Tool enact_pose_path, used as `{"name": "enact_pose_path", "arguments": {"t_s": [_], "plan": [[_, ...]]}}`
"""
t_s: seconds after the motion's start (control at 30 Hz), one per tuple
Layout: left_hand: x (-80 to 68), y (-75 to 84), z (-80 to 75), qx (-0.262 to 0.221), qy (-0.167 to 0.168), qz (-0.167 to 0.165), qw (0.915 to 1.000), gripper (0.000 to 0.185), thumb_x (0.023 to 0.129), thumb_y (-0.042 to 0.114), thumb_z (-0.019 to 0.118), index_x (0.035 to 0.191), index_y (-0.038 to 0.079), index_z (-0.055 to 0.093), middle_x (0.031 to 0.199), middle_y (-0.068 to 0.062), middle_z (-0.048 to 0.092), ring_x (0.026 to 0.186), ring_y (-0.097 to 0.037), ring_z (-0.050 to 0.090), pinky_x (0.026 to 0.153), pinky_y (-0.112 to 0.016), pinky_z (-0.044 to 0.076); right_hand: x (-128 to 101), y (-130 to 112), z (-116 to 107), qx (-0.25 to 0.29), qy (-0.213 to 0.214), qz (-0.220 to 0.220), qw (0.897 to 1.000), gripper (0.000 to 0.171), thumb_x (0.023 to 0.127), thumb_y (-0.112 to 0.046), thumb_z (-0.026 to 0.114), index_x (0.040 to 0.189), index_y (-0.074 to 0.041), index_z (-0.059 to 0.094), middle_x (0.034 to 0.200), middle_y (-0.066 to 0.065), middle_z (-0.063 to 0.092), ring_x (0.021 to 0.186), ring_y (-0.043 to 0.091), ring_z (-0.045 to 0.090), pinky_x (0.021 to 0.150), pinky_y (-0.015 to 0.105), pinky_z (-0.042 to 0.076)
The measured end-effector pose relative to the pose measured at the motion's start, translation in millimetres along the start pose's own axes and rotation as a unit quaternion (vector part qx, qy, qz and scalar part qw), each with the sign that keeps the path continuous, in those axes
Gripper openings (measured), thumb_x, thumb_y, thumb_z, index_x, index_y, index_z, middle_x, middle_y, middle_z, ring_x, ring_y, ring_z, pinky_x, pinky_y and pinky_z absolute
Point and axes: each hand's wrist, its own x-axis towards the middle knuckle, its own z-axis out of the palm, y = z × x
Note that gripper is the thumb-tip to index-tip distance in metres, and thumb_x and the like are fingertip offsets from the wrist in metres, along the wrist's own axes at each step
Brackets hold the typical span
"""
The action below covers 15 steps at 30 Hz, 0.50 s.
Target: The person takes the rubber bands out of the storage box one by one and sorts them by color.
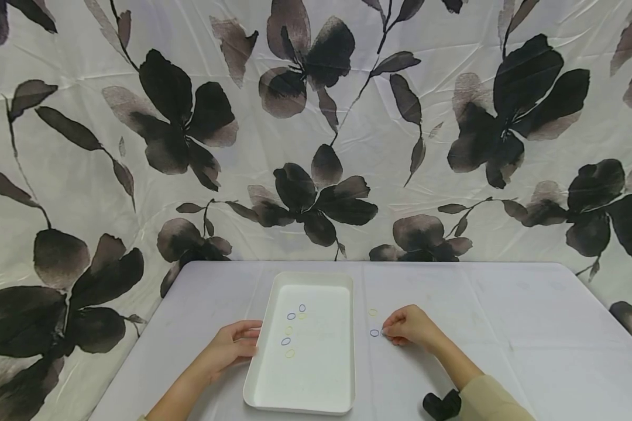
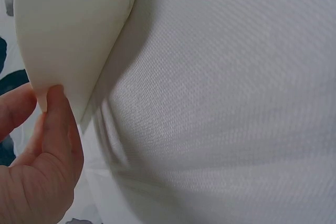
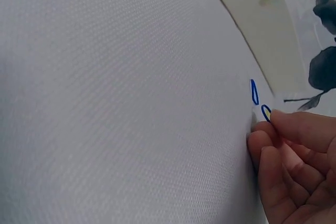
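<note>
My left hand (image 1: 232, 346) grips the left rim of the white tray (image 1: 342, 351), which holds several small rubber bands. My right hand (image 1: 408, 325) pinches a small band on the desk (image 1: 505, 327), just beside a blue band (image 1: 374, 332). I judge I'm mid-pickup; next comes lifting it clear and carrying it left over the tray.

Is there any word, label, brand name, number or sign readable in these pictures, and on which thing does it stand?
None: no view shows any readable text.
The white tray is plain, with no brand or label.
The small rubber bands and the white tablecloth carry no marks.
The backdrop shows only a dark flower print, no letters.
</note>
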Motion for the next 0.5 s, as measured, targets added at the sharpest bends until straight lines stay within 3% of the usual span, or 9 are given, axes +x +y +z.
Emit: {"name": "enact_pose_path", "arguments": {"t_s": [0.5], "plan": [[0.2,-1.4,-2.4,-0.014,-0.024,0.013,0.9995,0.060,0.075,-0.010,0.062,0.131,-0.011,0.041,0.118,-0.024,0.054,0.099,-0.027,0.061,0.079,-0.036,0.054,2.4,-1.6,-3.1,-0.013,0.004,-0.001,1.000,0.007,0.078,-0.003,0.070,0.081,0.004,0.069,0.063,0.002,0.062,0.053,0.011,0.053,0.049,0.024,0.048]]}}
